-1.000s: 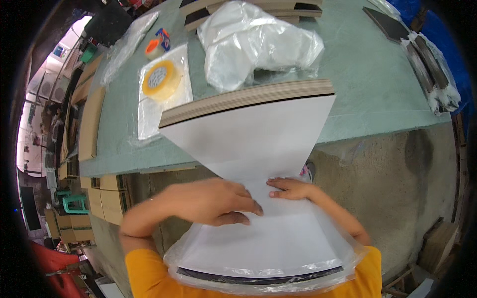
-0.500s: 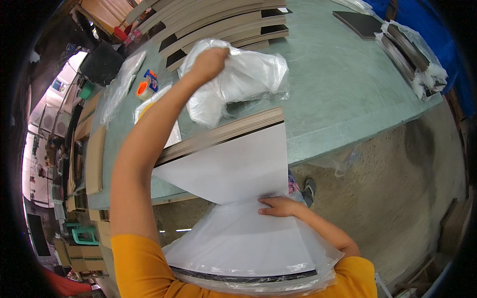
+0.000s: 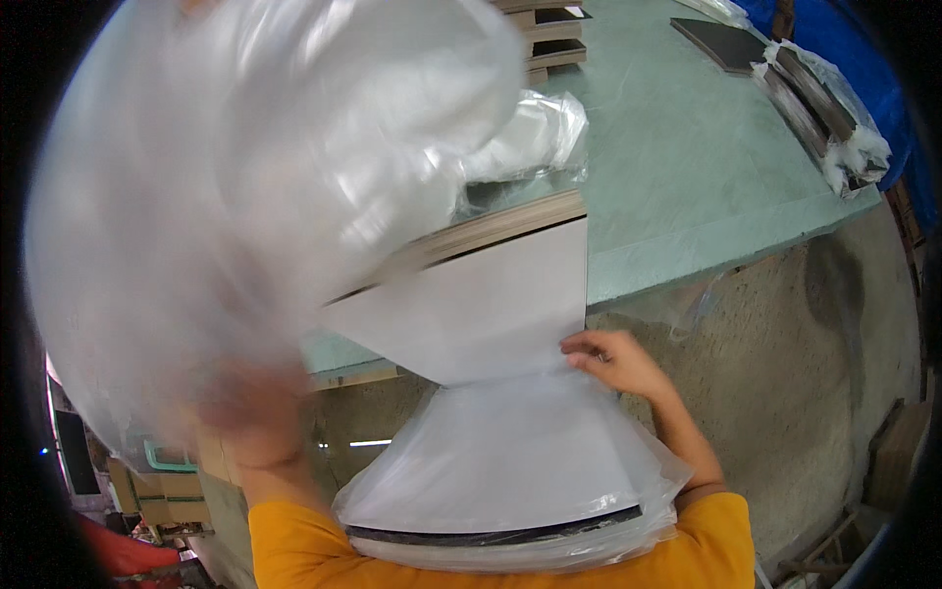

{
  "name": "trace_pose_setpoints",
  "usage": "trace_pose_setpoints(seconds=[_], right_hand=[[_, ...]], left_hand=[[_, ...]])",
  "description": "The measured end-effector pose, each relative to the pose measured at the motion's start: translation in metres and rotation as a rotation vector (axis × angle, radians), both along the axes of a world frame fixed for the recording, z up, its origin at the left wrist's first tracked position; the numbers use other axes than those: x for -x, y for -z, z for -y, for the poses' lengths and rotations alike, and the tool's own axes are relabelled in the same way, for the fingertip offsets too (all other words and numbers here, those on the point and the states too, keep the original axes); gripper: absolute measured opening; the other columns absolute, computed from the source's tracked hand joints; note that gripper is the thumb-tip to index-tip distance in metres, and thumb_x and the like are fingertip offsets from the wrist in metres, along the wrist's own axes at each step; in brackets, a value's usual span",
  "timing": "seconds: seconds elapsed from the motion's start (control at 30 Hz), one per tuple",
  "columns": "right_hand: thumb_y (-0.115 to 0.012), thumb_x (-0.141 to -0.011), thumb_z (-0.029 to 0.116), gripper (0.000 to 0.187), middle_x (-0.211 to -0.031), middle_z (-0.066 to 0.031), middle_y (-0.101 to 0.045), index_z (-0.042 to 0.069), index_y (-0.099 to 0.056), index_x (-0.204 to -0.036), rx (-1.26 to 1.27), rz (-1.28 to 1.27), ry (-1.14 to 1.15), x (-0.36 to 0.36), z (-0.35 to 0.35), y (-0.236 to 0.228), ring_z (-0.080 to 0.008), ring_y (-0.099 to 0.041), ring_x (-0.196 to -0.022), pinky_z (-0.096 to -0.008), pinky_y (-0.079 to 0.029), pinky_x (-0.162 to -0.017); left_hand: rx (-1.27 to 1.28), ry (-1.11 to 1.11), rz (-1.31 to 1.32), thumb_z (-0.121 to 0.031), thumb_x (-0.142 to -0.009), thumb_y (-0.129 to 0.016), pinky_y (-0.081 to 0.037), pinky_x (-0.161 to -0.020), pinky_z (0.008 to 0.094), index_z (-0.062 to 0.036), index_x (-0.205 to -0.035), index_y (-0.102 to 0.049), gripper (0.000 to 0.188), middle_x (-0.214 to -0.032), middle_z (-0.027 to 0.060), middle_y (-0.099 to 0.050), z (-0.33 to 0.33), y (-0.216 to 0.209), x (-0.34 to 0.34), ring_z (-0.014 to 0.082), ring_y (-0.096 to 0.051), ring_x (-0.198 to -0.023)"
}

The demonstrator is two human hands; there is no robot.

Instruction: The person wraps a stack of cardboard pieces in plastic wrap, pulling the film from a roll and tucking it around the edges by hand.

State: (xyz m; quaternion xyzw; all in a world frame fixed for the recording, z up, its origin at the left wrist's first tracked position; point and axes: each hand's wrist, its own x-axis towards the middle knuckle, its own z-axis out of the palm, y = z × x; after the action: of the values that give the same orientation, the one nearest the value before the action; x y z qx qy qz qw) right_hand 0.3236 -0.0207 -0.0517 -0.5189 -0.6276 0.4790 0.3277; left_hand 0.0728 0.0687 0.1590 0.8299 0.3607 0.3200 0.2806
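Note:
A large sheet of clear plastic (image 3: 324,108), smeared by motion, hangs raised across the left of the view. My left hand (image 3: 196,6) is closed on it near the top edge, mostly cut off; my left arm shows dimly through the film. A stack of white-faced boards (image 3: 491,294) with brown edges juts over the table's near edge toward me. Clear plastic film (image 3: 510,442) covers the part against my body, and a dark strip shows at its near end. At the right edge of the boards is my right hand (image 3: 618,363), its fingers loosely bent and slightly apart.
The pale green table (image 3: 677,147) runs to the far right. Crumpled plastic (image 3: 540,133) lies beyond the boards, before stacked brown strips (image 3: 554,49). A dark panel (image 3: 721,44) and a plastic-wrapped bundle (image 3: 824,118) lie at the far right. Cartons (image 3: 167,491) stand low at the left.
My left hand has lifted plastic from the table, up and toward me. My right hand has moved slightly forward and right, off the film, to the boards' right edge.

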Motion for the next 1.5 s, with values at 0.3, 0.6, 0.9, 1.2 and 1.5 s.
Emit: trace_pose_setpoints(seconds=[0.3,0.6,0.9,1.2,1.5], right_hand=[[-0.061,-0.075,0.02,0.029,-0.082,-0.0092,-0.062,0.005,-0.057,-0.099,-0.234,-0.045,-0.475,0.066,-0.006,-0.076,-0.0221,-0.059,-0.075,-0.0319,-0.045,-0.069],[-0.059,-0.08,0.023,0.028,-0.079,-0.0068,-0.062,-0.003,-0.059,-0.089,0.446,-0.82,-0.078,0.052,-0.022,-0.067,-0.0132,-0.056,-0.072,-0.0244,-0.043,-0.069],[-0.071,-0.066,0.016,0.024,-0.069,-0.0032,-0.06,-0.001,-0.062,-0.08,0.324,-0.364,-0.31,0.039,-0.014,-0.075,-0.0069,-0.053,-0.063,-0.0207,-0.041,-0.056],[-0.063,-0.074,0.011,0.022,-0.074,-0.0047,-0.059,-0.004,-0.057,-0.088,0.517,-0.937,-0.117,0.06,-0.026,-0.062,-0.0107,-0.054,-0.06,-0.0235,-0.044,-0.057],[-0.066,-0.072,0.015,0.026,-0.083,-0.0098,-0.061,-0.005,-0.058,-0.087,0.482,-0.669,-0.138,0.03,-0.024,-0.054,-0.0124,-0.058,-0.068,-0.0237,-0.047,-0.062]], left_hand=[[0.385,0.256,-0.313,-0.008,-0.078,-0.049,-0.044,-0.067,0.0311,-0.0036,-0.086,-0.059,0.013,-0.079,0.0054,-0.06,0.067,0.1,0.029,0.0214,-0.056,-0.075],[0.723,-0.351,0.717,-0.024,-0.088,-0.048,-0.042,-0.076,0.0238,0.0012,-0.107,-0.05,0.031,-0.098,0.0028,-0.056,0.053,0.12,0.074,0.009,-0.051,-0.086],[0.327,-0.502,0.218,-0.017,-0.075,-0.061,-0.043,-0.069,0.0231,-0.0027,-0.105,-0.054,0.034,-0.097,0.0041,-0.056,0.046,0.063,0.103,0.0114,-0.052,-0.082],[0.215,-0.127,0.079,-0.005,-0.066,-0.066,-0.04,-0.057,0.0254,-0.0051,-0.086,-0.062,0.02,-0.071,0.0077,-0.051,0.063,0.146,0.049,0.0169,-0.05,-0.065],[-0.054,-0.534,0.784,-0.014,-0.081,-0.052,-0.047,-0.069,0.0319,0.0023,-0.087,-0.048,0.018,-0.076,0.0099,-0.056,0.056,0.118,0.125,0.0159,-0.055,-0.075]])
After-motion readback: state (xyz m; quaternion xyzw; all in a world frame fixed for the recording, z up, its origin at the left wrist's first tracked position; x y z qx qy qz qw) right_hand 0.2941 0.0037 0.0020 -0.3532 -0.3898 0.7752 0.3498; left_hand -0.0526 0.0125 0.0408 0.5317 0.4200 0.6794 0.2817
